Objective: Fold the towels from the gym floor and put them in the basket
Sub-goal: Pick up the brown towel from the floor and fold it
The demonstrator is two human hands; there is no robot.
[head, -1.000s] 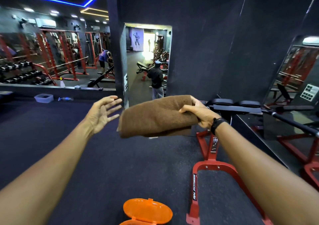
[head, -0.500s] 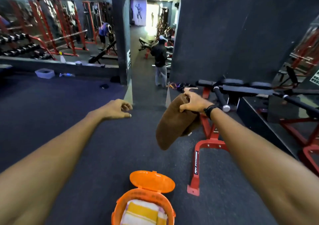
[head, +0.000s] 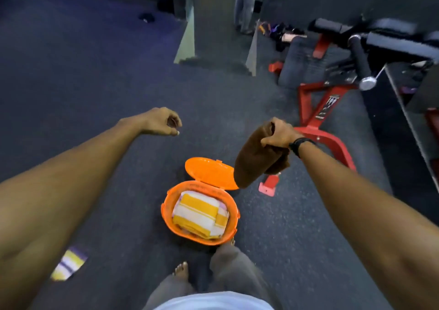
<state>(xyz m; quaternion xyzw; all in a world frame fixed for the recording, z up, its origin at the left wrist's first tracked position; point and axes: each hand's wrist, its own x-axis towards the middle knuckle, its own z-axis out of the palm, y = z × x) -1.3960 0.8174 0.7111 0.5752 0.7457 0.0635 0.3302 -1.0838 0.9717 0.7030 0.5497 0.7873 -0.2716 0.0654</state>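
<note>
A gym: red weight bench (head: 332, 110), rubber floor (head: 83, 72).

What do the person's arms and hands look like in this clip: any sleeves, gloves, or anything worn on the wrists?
Both forearms are bare, with no sleeves or gloves in view. The right hand has a black band around its wrist, a watch or tracker. The left hand and its wrist carry nothing.

I can make out white lettering on the red bench frame (head: 325, 110) beyond my right hand (head: 278, 132), but it's too blurred for me to read.
</note>
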